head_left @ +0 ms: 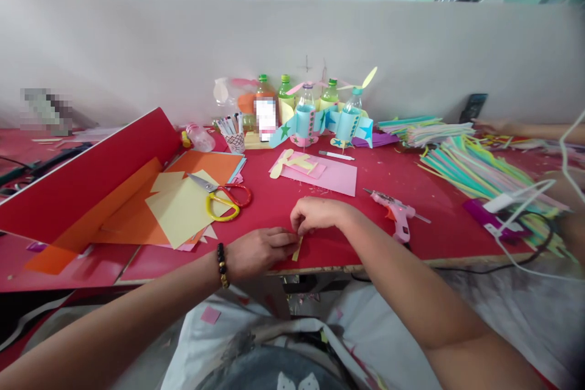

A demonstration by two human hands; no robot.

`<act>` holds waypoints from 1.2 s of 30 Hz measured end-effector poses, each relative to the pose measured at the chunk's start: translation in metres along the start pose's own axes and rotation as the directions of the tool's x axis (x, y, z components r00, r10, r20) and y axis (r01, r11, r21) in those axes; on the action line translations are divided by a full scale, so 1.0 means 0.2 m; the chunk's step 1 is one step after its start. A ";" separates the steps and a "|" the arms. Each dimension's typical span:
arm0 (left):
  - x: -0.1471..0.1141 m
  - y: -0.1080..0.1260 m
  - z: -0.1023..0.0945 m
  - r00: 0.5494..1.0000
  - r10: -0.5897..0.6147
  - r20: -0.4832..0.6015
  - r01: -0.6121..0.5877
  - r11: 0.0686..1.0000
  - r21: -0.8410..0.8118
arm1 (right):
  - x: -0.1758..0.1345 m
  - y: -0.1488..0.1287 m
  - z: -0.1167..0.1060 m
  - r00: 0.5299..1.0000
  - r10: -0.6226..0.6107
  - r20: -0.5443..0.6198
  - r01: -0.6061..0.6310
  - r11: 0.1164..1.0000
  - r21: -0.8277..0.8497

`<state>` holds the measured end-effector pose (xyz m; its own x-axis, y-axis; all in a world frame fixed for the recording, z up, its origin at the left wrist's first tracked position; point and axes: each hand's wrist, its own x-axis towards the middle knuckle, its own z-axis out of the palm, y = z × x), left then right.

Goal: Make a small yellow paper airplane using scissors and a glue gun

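Table (274, 204), red: worktop beneath both hands.
Left hand (264, 250): fingers together, slightly bent, tips beside the yellow strip (297, 250); cannot tell whether gripping.
Right hand (320, 216): curled nearly closed, thumb and fingertips pinching the strip's far end.
Yellow strip: narrow, between the hands, near the table's front edge.

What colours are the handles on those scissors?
The scissors have one red handle and one yellow handle, best seen in the head view.

yellow strip (297, 250) | narrow | slanted | over red table (267, 210), near front edge | upper end hidden
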<state>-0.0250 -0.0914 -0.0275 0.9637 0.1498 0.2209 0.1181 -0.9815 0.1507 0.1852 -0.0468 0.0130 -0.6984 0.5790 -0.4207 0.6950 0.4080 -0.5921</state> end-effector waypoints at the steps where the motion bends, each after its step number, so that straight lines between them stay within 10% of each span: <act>1: 0.01 -0.01 0.00 1.000 -0.003 -0.001 0.003 1.000 -0.003 | 0.01 0.01 -0.02 1.000 0.001 0.027 -0.001 1.000 -0.008; 11: 0.02 -0.05 0.03 1.000 0.001 0.027 -0.001 1.000 -0.027 | 0.12 -0.06 -0.09 0.984 0.158 0.078 -0.123 0.934 -0.335; 16: 0.02 -0.05 0.03 1.000 -0.008 0.020 0.009 0.999 -0.032 | -0.02 -0.01 -0.07 0.965 0.082 -0.250 -0.159 0.940 -0.303; 19: 0.02 -0.05 0.02 1.000 -0.001 0.025 0.002 1.000 -0.022 | -0.22 0.06 -0.03 0.829 0.149 -0.540 -0.265 0.953 -0.145; 22: 0.02 -0.05 0.03 1.000 0.011 0.007 -0.011 1.000 -0.012 | -0.46 0.18 0.05 0.588 0.358 -0.725 -0.488 0.872 0.035; 25: 0.02 -0.05 0.04 1.000 -0.010 -0.014 0.010 1.000 -0.012 | -0.67 0.32 0.15 0.349 0.601 -0.719 -0.681 0.690 0.247; 28: 0.01 -0.05 0.05 0.999 -0.039 -0.028 0.038 0.999 -0.036 | -0.79 0.45 0.24 0.232 0.706 -0.669 -0.792 0.537 0.292; 36: 0.01 -0.05 0.04 0.994 -0.089 -0.060 0.083 0.992 -0.096 | -0.83 0.53 0.30 0.257 0.758 -0.599 -0.730 0.559 0.394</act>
<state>-0.0225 -0.0830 -0.0368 0.9333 0.2432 0.2643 0.1737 -0.9497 0.2606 0.3650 -0.1431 -0.0215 0.4499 0.8812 -0.1450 0.8306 -0.4725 -0.2947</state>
